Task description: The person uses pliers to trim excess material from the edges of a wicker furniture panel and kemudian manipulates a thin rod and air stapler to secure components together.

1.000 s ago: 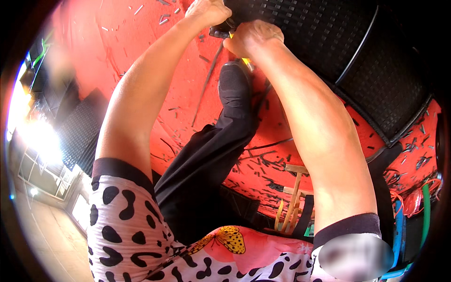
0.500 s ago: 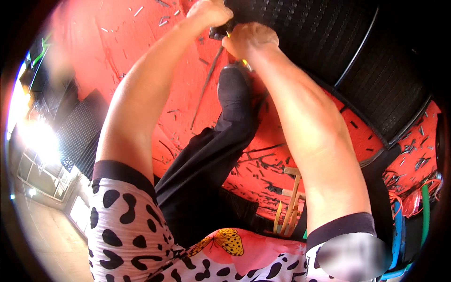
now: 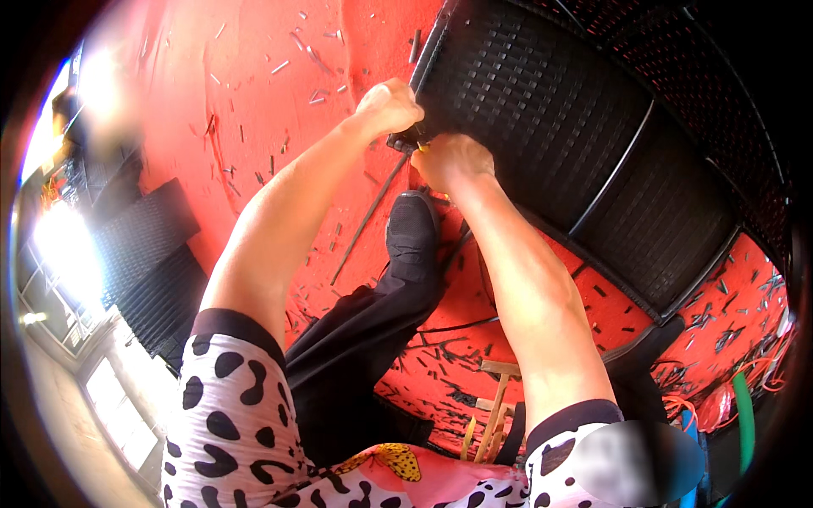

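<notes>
A large black woven panel (image 3: 533, 102), like wicker furniture, lies at the far right on a red floor. My left hand (image 3: 392, 106) is closed at its near left corner, fingers curled; what they pinch is hidden. Just right of and nearer than it, my right hand (image 3: 457, 161) is wrapped around a yellow-handled tool (image 3: 422, 147). Only bits of yellow show above and below the fist, so the tool's kind cannot be made out. A thin dark strip (image 3: 369, 218) runs along the floor from near that corner toward me.
My black shoe (image 3: 412, 227) stands just below the hands. Short black offcuts (image 3: 318, 59) litter the red floor (image 3: 262, 110). A small wooden frame (image 3: 498, 406) is at the lower right, near a green tube (image 3: 743, 423). Dark woven panels (image 3: 152, 254) stand at left.
The view has shifted, so the hands, panel and shoe sit lower in the picture and more of the panel shows. Both hands stay closed at the same corner.
</notes>
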A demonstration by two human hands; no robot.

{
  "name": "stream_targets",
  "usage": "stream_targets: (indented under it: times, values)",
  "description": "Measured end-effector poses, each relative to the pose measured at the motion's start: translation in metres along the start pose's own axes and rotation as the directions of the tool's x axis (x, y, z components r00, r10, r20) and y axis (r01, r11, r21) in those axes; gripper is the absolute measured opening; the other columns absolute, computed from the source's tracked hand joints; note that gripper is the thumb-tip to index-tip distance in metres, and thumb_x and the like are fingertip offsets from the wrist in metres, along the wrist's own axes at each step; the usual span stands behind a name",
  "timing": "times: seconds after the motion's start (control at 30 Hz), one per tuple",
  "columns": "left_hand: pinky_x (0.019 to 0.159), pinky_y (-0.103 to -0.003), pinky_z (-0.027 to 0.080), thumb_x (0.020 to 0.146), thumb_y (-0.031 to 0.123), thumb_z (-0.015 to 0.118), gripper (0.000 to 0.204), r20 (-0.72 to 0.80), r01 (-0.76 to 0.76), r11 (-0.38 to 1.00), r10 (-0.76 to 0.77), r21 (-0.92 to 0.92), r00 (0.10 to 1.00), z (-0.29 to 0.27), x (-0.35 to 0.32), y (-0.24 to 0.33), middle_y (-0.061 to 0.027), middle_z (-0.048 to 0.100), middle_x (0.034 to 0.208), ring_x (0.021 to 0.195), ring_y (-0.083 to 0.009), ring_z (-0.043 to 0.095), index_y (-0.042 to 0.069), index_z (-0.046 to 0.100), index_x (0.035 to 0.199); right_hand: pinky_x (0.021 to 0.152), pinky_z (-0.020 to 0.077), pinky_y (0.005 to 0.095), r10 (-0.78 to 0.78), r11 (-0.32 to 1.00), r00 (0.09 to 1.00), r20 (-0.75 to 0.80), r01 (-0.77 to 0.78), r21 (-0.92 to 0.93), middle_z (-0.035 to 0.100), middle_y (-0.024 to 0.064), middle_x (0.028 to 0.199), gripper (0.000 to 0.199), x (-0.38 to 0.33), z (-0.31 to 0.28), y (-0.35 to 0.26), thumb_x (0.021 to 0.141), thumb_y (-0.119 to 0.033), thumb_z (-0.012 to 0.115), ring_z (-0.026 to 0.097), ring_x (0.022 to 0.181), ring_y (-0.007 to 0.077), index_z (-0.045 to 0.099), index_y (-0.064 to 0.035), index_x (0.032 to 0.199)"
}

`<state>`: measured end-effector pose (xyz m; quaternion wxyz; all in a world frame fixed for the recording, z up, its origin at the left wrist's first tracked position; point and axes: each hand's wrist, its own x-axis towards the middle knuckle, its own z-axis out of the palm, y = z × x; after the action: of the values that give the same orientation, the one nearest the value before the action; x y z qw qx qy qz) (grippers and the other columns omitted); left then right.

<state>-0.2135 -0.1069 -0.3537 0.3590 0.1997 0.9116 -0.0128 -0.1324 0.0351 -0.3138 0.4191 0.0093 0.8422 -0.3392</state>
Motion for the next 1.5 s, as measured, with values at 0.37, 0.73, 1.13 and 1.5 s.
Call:
stream_targets:
  times: [0.37,0.73,1.13,1.5]
  values:
    - [0.065,-0.039,0.048,0.070,0.028,0.049,0.029,-0.019,0.170,0.985,-0.170,0.009,0.985,-0.030,-0.018,0.043,-0.0204,0.058,0.073,0.071,-0.0322,0.060,0.002,0.062,0.070,0.074,0.0484,0.0368,0.002,0.999,0.996,-0.090,-0.006,-0.040,0.061,0.0161,0.091,0.039,0.001,0.005,-0.003,0.078,-0.039,0.046,0.059,0.088,0.0276,0.063,-0.0048,0.086]
    - [0.045,-0.022,0.038,0.068,0.016,0.056,0.012,0.253,0.189,0.602,0.022,-0.776,0.967,-0.038,-0.036,0.016,0.0009,0.050,0.055,0.053,-0.0066,0.050,0.005,0.058,0.065,0.078,0.0462,0.0350,0.035,0.997,0.999,-0.010,-0.034,0.063,0.059,0.0187,0.096,0.044,-0.013,-0.014,0.002,0.078,-0.041,0.047,0.057,0.093,0.0300,0.061,-0.0030,0.095]
    - [0.062,-0.042,0.047,0.061,0.027,0.056,0.025,0.383,-0.487,0.857,0.512,-0.168,0.769,0.004,-0.129,0.080,-0.0158,0.056,0.069,0.070,-0.0309,0.056,0.003,0.056,0.066,0.081,0.0432,0.0498,-0.387,-0.356,0.912,0.137,-0.285,0.890,0.050,0.0241,0.109,0.072,-0.129,0.007,0.118,0.076,-0.056,0.047,0.049,0.103,0.0360,0.034,-0.0026,0.122]
    - [0.077,-0.042,0.043,0.075,0.032,0.058,0.035,-0.098,0.289,0.940,-0.310,-0.182,0.946,-0.004,-0.033,0.033,-0.0218,0.058,0.086,0.087,-0.0361,0.056,0.001,0.054,0.091,0.083,0.0427,0.0434,-0.734,-0.354,0.607,0.304,-0.724,0.591,0.052,0.0156,0.109,0.055,-0.212,0.055,0.068,0.083,-0.045,0.045,0.050,0.104,0.0283,0.038,-0.0047,0.119]
